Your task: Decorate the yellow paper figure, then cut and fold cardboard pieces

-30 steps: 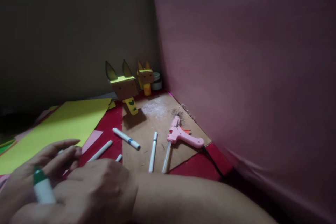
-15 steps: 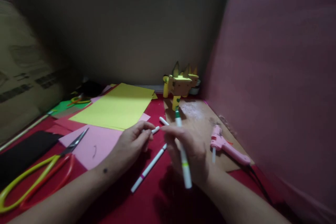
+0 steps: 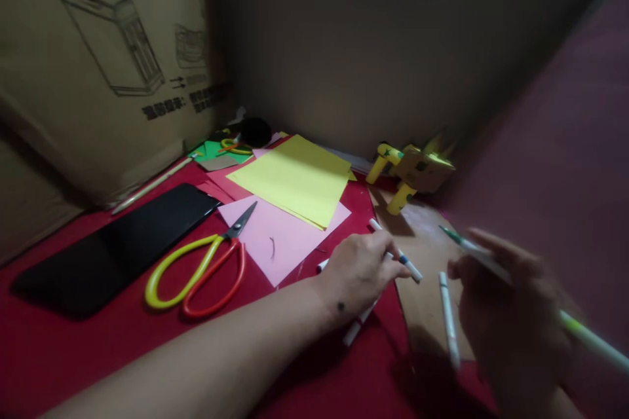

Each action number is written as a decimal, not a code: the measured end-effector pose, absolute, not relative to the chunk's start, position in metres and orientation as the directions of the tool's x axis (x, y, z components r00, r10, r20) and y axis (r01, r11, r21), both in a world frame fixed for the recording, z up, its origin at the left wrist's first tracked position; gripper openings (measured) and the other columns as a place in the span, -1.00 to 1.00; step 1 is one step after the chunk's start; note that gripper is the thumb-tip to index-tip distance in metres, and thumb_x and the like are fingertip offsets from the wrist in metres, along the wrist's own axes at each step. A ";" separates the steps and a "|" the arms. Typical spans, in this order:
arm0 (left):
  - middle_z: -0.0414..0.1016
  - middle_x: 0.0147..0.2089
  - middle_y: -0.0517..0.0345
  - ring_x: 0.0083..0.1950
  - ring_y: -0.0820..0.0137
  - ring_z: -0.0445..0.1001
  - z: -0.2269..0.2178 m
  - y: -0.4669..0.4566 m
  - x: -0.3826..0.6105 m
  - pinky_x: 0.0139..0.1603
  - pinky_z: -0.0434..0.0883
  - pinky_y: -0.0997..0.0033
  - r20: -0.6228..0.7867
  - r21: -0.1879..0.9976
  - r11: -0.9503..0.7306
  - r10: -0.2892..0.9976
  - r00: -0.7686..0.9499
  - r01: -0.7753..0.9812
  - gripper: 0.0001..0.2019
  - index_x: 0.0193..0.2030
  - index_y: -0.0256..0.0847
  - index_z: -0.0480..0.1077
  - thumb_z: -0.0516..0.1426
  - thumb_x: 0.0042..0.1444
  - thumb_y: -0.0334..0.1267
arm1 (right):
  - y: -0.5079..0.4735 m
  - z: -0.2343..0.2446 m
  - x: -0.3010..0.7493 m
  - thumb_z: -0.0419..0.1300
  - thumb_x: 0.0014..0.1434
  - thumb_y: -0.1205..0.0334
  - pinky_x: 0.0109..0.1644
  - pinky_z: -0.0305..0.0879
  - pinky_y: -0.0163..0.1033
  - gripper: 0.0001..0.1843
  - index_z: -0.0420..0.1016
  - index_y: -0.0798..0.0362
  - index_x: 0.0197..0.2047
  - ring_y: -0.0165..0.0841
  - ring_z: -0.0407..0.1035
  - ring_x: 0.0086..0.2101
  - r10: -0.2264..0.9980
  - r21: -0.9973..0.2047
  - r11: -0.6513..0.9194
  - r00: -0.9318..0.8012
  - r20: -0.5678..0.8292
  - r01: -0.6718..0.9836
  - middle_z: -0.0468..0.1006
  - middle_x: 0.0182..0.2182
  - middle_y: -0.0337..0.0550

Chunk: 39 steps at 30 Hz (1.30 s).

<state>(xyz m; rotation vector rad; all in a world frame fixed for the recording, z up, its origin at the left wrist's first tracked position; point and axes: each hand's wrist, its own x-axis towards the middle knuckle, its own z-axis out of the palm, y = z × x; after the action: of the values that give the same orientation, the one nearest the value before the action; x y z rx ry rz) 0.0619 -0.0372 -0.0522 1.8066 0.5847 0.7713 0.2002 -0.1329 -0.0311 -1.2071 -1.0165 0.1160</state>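
Observation:
My right hand [image 3: 511,304] is closed around a white marker with a green tip [image 3: 580,332], held up at the lower right and blurred by motion. My left hand [image 3: 361,268] rests on the red table cover [image 3: 73,353], fingers curled over a white marker with a blue band [image 3: 405,263]; whether it grips it I cannot make out. Another white marker [image 3: 449,321] lies on the brown board [image 3: 427,294] between my hands, and one more marker [image 3: 356,330] pokes out under my left wrist.
Yellow-and-red scissors [image 3: 201,265] lie on the left by a pink sheet [image 3: 280,242] and a yellow sheet [image 3: 295,177]. A black phone [image 3: 118,249] lies further left. A cardboard box [image 3: 98,65] stands behind. A cardboard animal figure [image 3: 417,173] stands at the back right.
The view has swung left, showing the box, phone and scissors. My right hand has moved right and down with the green marker. My left hand has settled over the blue-banded marker.

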 end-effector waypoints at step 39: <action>0.41 -0.61 0.28 -0.61 0.58 0.34 -0.048 -0.028 0.061 -0.60 0.26 0.66 -0.039 0.999 0.008 0.732 0.680 0.049 -0.91 -0.33 -0.25 0.36 0.19 0.09 -0.30 | -0.099 -0.047 0.223 0.28 0.14 0.21 -0.49 0.12 -0.38 -0.86 0.46 0.08 -0.39 -0.54 0.21 -0.61 0.881 -0.947 0.316 0.390 0.270 -0.058 0.37 -0.64 -0.37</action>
<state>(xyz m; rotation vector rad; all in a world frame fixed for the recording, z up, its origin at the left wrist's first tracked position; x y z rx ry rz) 0.0613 -0.0276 -0.0477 1.4858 0.6812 0.6041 0.2228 -0.0992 -0.0470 -1.0627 -0.9713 0.7670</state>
